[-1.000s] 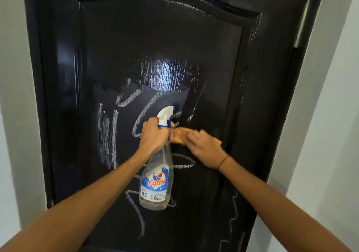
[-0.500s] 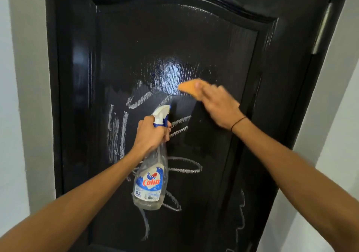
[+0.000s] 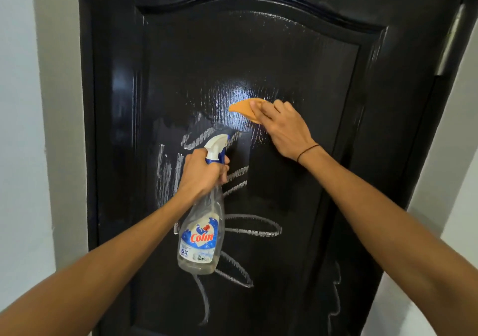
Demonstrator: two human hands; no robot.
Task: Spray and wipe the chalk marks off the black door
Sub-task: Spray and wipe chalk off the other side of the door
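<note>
Both arms reach forward to the black door. Right hand lies flat, fingers pressing an orange cloth onto the glossy, wet panel. Left hand curls tight around the neck of a clear spray bottle, which hangs below its fingers. White chalk marks lie below both hands.
</note>
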